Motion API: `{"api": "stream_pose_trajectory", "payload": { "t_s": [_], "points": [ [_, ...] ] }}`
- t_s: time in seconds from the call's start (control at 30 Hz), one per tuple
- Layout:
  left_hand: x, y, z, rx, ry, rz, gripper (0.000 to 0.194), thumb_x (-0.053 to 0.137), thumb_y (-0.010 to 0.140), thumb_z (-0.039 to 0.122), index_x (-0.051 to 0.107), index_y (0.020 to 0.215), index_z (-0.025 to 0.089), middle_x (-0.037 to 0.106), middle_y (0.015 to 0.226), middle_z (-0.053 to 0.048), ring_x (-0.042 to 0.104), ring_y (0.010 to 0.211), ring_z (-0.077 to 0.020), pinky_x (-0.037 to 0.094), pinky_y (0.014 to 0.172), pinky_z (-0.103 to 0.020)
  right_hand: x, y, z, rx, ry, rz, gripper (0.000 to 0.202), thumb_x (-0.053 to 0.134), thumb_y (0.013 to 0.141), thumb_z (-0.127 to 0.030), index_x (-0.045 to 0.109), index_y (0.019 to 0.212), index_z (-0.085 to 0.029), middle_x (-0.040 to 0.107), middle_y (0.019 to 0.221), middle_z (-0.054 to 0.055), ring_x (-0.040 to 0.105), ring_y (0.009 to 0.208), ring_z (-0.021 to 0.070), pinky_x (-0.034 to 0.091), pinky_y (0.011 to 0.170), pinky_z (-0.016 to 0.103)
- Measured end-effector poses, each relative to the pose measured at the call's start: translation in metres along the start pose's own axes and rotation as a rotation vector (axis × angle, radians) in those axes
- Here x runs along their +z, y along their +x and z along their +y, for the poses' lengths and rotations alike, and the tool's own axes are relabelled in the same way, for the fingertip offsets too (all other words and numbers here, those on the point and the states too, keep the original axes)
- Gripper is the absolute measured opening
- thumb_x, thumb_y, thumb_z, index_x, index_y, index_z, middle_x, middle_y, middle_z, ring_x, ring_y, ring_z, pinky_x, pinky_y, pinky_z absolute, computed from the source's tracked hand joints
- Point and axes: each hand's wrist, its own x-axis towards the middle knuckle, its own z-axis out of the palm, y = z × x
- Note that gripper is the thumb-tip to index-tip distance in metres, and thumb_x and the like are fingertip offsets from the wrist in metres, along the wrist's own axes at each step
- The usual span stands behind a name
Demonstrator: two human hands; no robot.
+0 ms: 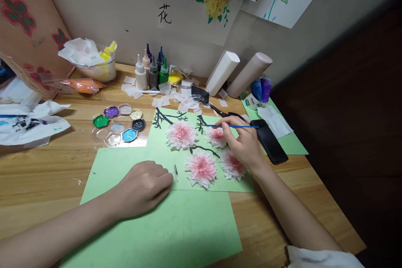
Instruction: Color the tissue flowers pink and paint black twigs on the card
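Between the fingers of my right hand (240,138) is a thin blue paintbrush (234,126), held almost level. Its tip meets a black painted branch (201,123) on a light green sheet (163,155). Several pink and white tissue-paper flowers (201,168) sit on that sheet; my right hand partly covers those at the right. My left hand (146,186) rests in a loose fist across the sheet's left edge and a larger green sheet (157,230) below it. Beside its knuckles is a small dark smear (176,171). No object shows in that fist.
A paint palette (117,123) lies at left. Behind stand paint bottles (153,74), paper scraps (182,98) and two tilted tubes (222,73). Scissors (226,113) and a black phone (269,141) are near my right hand. Stained tissue (34,123) lies far left.
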Motion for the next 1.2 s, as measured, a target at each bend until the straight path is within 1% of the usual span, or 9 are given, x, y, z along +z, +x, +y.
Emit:
{"api": "stream_pose_trajectory", "payload": {
  "t_s": [0.23, 0.43, 0.6, 0.77, 1.03, 1.2],
  "points": [
    [0.0015, -0.0014, -0.0007, -0.012, -0.01, -0.028, 0.023, 0.035, 0.087, 0.013, 0.04, 0.065, 0.018, 0.049, 0.056, 0.002, 0.038, 0.051, -0.013, 0.026, 0.053, -0.028, 0.0059, -0.0005, 0.002, 0.001, -0.007, -0.027, 0.016, 0.044, 0.088, -0.02, 0.059, 0.083, -0.021, 0.065, 0.081, 0.002, 0.059, 0.081, 0.0181, 0.041, 0.073, 0.029],
    [0.0016, -0.0011, -0.0008, -0.011, -0.011, -0.011, 0.023, 0.036, 0.086, 0.013, 0.039, 0.064, 0.018, 0.048, 0.056, 0.002, 0.037, 0.05, -0.0131, 0.025, 0.052, -0.028, 0.0045, 0.0005, 0.0031, 0.013, -0.017, -0.061, 0.017, 0.043, 0.087, -0.02, 0.058, 0.081, -0.021, 0.065, 0.081, 0.002, 0.059, 0.08, 0.0183, 0.041, 0.072, 0.029],
    [0.0014, -0.0013, -0.0004, -0.005, -0.011, -0.015, 0.023, 0.036, 0.086, 0.013, 0.039, 0.064, 0.018, 0.047, 0.056, 0.002, 0.037, 0.051, -0.0131, 0.025, 0.052, -0.028, 0.0022, 0.0003, 0.0027, 0.023, -0.025, -0.054, 0.017, 0.043, 0.088, -0.022, 0.058, 0.081, -0.02, 0.065, 0.08, 0.002, 0.059, 0.079, 0.0181, 0.042, 0.073, 0.03],
    [0.0022, -0.0012, -0.0012, -0.01, -0.018, -0.019, 0.023, 0.036, 0.087, 0.013, 0.039, 0.064, 0.019, 0.047, 0.056, 0.002, 0.037, 0.051, -0.0131, 0.025, 0.052, -0.028, -0.0006, -0.0003, -0.0003, 0.009, -0.008, -0.004, 0.018, 0.043, 0.088, -0.022, 0.059, 0.081, -0.021, 0.065, 0.081, 0.002, 0.06, 0.079, 0.0173, 0.042, 0.072, 0.029],
    [0.0026, -0.0016, -0.0009, -0.009, -0.015, -0.004, 0.023, 0.036, 0.086, 0.013, 0.039, 0.064, 0.018, 0.047, 0.056, 0.003, 0.036, 0.05, -0.0128, 0.025, 0.052, -0.028, 0.004, -0.0012, -0.0009, -0.026, 0.025, -0.026, 0.017, 0.045, 0.087, -0.019, 0.06, 0.081, -0.02, 0.066, 0.08, 0.002, 0.059, 0.08, 0.0168, 0.041, 0.073, 0.028],
    [0.0032, -0.0019, -0.0013, -0.008, -0.015, -0.009, 0.023, 0.037, 0.086, 0.014, 0.039, 0.064, 0.018, 0.047, 0.056, 0.003, 0.037, 0.05, -0.0126, 0.025, 0.052, -0.028, 0.0031, -0.0008, 0.0022, -0.021, 0.04, -0.039, 0.017, 0.044, 0.087, -0.019, 0.06, 0.079, -0.02, 0.065, 0.08, 0.001, 0.059, 0.079, 0.0159, 0.041, 0.073, 0.028]
  ]
}}
